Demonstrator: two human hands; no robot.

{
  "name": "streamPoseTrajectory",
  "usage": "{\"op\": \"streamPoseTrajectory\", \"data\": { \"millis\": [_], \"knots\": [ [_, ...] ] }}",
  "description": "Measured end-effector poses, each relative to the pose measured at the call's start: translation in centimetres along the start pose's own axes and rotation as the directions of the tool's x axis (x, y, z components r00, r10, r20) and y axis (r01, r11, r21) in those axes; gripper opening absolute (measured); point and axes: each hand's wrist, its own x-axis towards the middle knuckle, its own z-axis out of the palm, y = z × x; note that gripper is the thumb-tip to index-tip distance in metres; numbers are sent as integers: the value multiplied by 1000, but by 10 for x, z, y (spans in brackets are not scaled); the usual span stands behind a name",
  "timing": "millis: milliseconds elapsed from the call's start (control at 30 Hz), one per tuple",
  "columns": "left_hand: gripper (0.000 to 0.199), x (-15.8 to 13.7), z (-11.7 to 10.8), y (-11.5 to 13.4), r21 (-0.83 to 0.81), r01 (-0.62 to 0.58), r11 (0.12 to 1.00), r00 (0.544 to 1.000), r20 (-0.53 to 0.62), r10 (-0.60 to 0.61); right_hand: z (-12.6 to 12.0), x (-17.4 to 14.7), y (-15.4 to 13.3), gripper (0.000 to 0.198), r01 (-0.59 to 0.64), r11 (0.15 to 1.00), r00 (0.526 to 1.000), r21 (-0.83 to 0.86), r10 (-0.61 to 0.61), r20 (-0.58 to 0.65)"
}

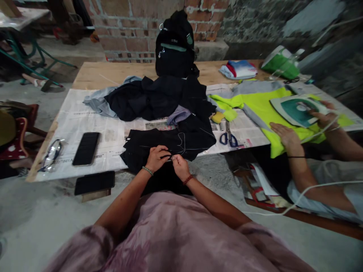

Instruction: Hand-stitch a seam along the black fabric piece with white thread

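A black garment with pale stitch or chalk lines lies across the table's front edge. My left hand pinches its near edge, the fingers bent over the cloth. Close beside it, my right hand is closed in a pinch at the same edge. Whether a needle or thread is between the fingertips is too small to tell. Behind this piece lies a heap of dark navy cloth, with a grey-blue piece showing among the folds.
Newspaper covers the table. Phones, glasses, scissors and a black backpack surround the cloth. At right, a co-worker's hands work a green-white iron over a neon-yellow garment; its white cord hangs nearby.
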Motion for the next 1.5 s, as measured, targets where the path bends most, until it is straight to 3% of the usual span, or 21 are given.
{"op": "streamPoseTrajectory", "data": {
  "millis": [333,533,600,700,800,867,1000,1500],
  "knots": [
    [11,6,0,-2,-29,27,999,997,73,-25,6,1,2,25,32,999,999,-36,-31,15],
    [8,8,-4,-3,-127,3,992,995,99,9,7,5,2,24,34,998,999,-56,-33,15],
    [9,9,-7,-2,-212,-4,977,997,70,19,5,5,3,24,40,998,999,-42,-40,12],
    [18,9,-10,0,-310,49,950,998,-30,-61,2,3,3,25,42,999,999,-22,-42,11],
    [19,10,-8,1,-269,97,958,993,-45,-113,1,0,3,26,28,999,1000,-15,-28,5],
    [23,10,-5,1,-222,86,971,995,-25,-93,1,-1,2,26,29,1000,1000,-10,-29,-2],
    [11,11,1,1,-171,29,985,999,-31,-35,1,-1,3,25,27,1000,1000,-15,-28,-3],
    [11,7,-2,5,-55,14,998,997,79,-9,7,7,6,24,3,1000,1000,17,-3,5]
  ]
}}
